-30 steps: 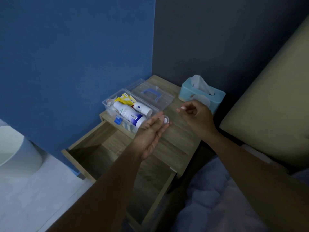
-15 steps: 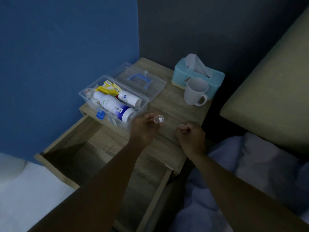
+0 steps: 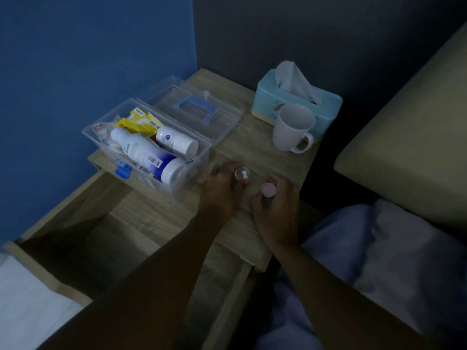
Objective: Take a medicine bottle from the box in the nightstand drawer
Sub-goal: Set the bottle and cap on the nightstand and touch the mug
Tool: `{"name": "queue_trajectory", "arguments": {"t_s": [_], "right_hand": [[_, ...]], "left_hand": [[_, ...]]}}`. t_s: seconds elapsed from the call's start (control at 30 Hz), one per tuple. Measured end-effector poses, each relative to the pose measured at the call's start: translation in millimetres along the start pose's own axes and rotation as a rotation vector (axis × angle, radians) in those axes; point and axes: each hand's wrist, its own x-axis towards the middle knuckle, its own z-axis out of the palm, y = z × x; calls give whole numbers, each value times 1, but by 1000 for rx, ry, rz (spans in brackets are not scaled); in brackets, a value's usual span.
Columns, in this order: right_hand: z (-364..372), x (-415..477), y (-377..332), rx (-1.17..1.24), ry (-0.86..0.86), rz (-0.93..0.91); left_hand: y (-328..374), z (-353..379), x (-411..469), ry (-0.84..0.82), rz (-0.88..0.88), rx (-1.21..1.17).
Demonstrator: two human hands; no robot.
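A clear plastic box (image 3: 199, 152) stands open on the nightstand top, holding two white bottles (image 3: 149, 154) and yellow packets. Its lid (image 3: 222, 122) with a blue handle lies behind it. My left hand (image 3: 221, 192) rests on the wood right of the box, fingers shut on a small clear round container (image 3: 241, 174) with something white inside. Close beside it, my right hand (image 3: 276, 210) is closed around a small object with a pink round top (image 3: 268, 190); I cannot tell whether that is a cap or a capped bottle.
The nightstand drawer (image 3: 75, 238) is pulled out below the box and looks dark inside. A white mug (image 3: 290, 132) and a teal tissue box (image 3: 267, 97) stand at the back right. Bed and bedding (image 3: 379, 248) lie to the right, a blue wall to the left.
Both hands have come down to the nightstand top. The left hand has lowered the clear container to the wood. The pink-topped object now shows in the right hand.
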Motion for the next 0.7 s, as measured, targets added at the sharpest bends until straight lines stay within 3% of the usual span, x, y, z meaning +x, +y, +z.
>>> {"name": "queue_trajectory", "arguments": {"t_s": [0.23,0.57,0.7], "right_hand": [[-3,0,-3,-10,-1,-32],[-5,0,-8,6,2,-38],[-7,-1,-10,35,14,-1]], "left_hand": [[-4,5,-6,27,49,4],[-7,-5,-15,-91,4,-38],[-17,-9,-30,-83,73,125]]}}
